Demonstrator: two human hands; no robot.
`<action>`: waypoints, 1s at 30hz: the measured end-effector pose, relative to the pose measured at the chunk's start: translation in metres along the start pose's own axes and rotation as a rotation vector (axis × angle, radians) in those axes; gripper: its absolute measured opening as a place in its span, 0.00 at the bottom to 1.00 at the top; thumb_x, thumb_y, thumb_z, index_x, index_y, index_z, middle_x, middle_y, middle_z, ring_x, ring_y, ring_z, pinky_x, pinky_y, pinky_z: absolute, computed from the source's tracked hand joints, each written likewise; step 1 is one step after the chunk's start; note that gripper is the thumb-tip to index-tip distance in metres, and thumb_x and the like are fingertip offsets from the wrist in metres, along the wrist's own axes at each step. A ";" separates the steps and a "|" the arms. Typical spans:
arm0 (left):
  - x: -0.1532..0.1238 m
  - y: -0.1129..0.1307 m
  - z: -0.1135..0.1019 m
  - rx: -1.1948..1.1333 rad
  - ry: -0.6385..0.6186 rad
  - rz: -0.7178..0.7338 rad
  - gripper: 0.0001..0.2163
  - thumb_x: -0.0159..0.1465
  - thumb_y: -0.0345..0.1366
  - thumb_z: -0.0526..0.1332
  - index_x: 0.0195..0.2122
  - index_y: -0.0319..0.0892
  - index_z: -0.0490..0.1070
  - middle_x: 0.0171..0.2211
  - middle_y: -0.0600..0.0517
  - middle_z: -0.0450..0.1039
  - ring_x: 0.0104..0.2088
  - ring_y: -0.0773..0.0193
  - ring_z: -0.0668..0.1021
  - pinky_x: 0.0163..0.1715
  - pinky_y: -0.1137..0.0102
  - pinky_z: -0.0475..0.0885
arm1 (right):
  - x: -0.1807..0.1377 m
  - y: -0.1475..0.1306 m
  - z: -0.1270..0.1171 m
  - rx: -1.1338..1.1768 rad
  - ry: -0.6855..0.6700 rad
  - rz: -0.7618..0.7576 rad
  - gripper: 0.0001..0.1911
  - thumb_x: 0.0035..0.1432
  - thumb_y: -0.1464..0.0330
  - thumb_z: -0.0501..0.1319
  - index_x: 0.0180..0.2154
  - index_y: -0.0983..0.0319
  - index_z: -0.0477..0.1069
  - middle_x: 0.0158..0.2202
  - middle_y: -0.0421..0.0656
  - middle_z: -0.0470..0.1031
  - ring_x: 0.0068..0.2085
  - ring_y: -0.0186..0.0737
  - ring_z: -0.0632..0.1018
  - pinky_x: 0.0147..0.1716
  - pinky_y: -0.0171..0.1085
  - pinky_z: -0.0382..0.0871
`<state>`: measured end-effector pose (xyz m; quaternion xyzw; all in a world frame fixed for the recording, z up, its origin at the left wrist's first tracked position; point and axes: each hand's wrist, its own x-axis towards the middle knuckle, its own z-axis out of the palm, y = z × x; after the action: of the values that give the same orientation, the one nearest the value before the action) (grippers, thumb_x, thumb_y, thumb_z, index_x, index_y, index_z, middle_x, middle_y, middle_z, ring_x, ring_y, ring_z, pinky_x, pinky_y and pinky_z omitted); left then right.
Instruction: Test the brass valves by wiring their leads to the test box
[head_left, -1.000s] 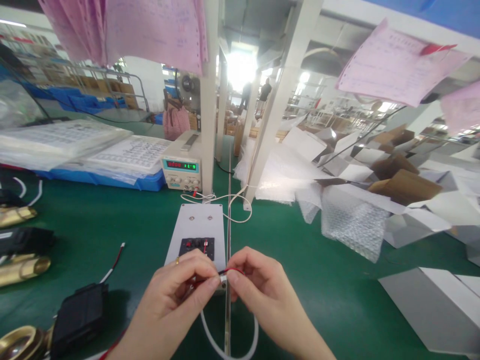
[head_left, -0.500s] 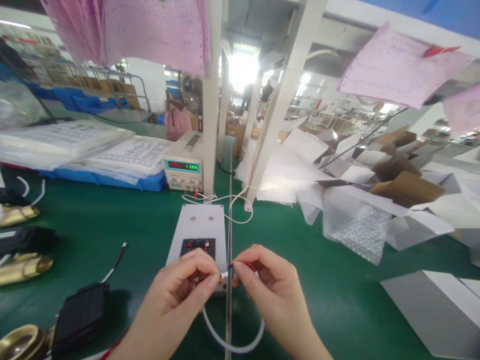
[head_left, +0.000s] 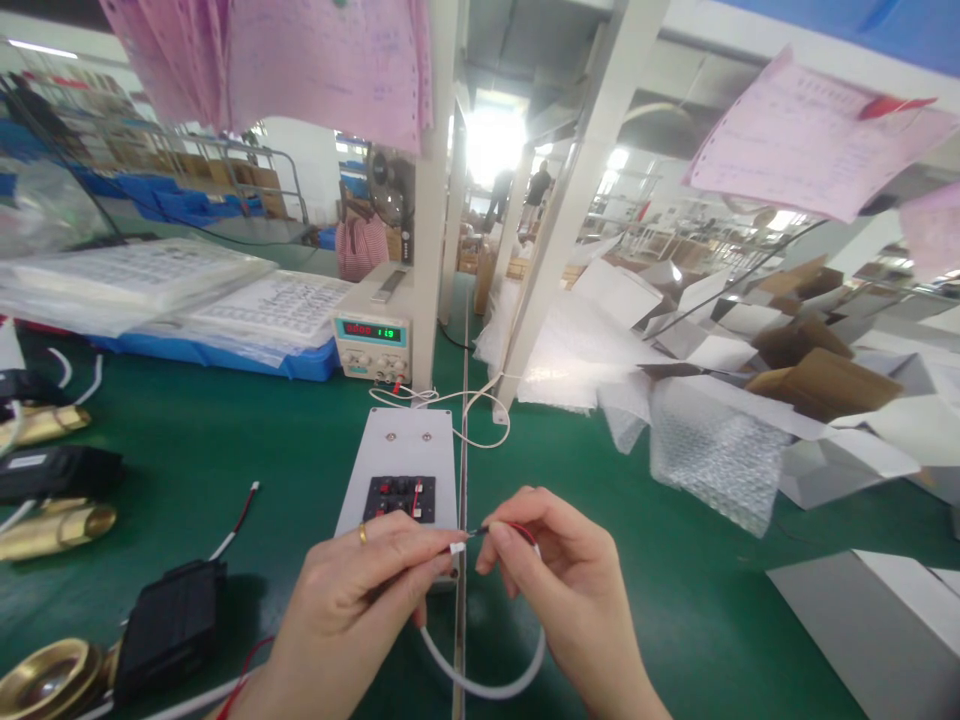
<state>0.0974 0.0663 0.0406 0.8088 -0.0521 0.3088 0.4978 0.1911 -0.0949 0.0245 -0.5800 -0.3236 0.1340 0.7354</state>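
Observation:
Between thumb and index finger, my left hand (head_left: 375, 590) pinches a small white connector (head_left: 457, 548). My right hand (head_left: 559, 570) is closed on thin black and red wires (head_left: 517, 530), whose dark tip points at the connector. I cannot tell whether tip and connector touch. A white cable (head_left: 487, 690) loops below and between both hands. Just beyond my left hand lies a light grey test box (head_left: 409, 445), its black terminal panel (head_left: 401, 495) partly hidden by my fingers. A black actuator (head_left: 169, 625) with a brass fitting sits left of my left hand.
A power supply (head_left: 373, 335) with a lit display stands behind the test box, beside a white post (head_left: 433, 200). More brass valves (head_left: 56, 530) lie at left. Bubble wrap (head_left: 716, 455) and a white carton (head_left: 877, 620) are at right. A metal strip runs along the table seam.
The wire tip and the connector have come slightly apart. My left fingers have straightened, uncovering more of the terminal panel. The whole view has shifted a little.

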 end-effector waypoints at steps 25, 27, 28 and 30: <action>-0.009 -0.011 0.003 0.454 -0.007 0.337 0.09 0.74 0.28 0.54 0.43 0.43 0.73 0.33 0.54 0.81 0.32 0.70 0.84 0.37 0.81 0.77 | 0.000 -0.009 0.013 0.154 -0.024 0.031 0.09 0.67 0.62 0.72 0.37 0.59 0.83 0.36 0.46 0.83 0.32 0.39 0.84 0.26 0.27 0.77; -0.010 -0.012 0.004 0.452 0.001 0.327 0.09 0.74 0.27 0.54 0.42 0.44 0.73 0.31 0.55 0.80 0.30 0.71 0.83 0.36 0.82 0.77 | 0.000 -0.009 0.013 0.181 -0.027 0.079 0.10 0.66 0.60 0.74 0.37 0.60 0.83 0.34 0.46 0.83 0.33 0.40 0.85 0.32 0.30 0.81; -0.011 -0.012 0.004 0.472 0.003 0.324 0.09 0.74 0.27 0.54 0.43 0.44 0.73 0.32 0.55 0.80 0.31 0.71 0.83 0.36 0.82 0.77 | 0.000 -0.009 0.012 0.190 -0.030 0.101 0.11 0.66 0.59 0.74 0.37 0.61 0.83 0.32 0.46 0.83 0.33 0.41 0.85 0.34 0.31 0.82; -0.015 -0.014 0.003 0.548 0.017 0.323 0.08 0.74 0.29 0.54 0.47 0.43 0.71 0.35 0.53 0.82 0.34 0.68 0.84 0.39 0.80 0.78 | 0.001 -0.008 0.011 0.200 -0.028 0.141 0.13 0.65 0.58 0.75 0.37 0.61 0.82 0.31 0.45 0.83 0.32 0.41 0.85 0.35 0.32 0.82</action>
<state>0.0922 0.0673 0.0203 0.8914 -0.0906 0.3932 0.2065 0.1833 -0.0887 0.0338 -0.5233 -0.2771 0.2252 0.7738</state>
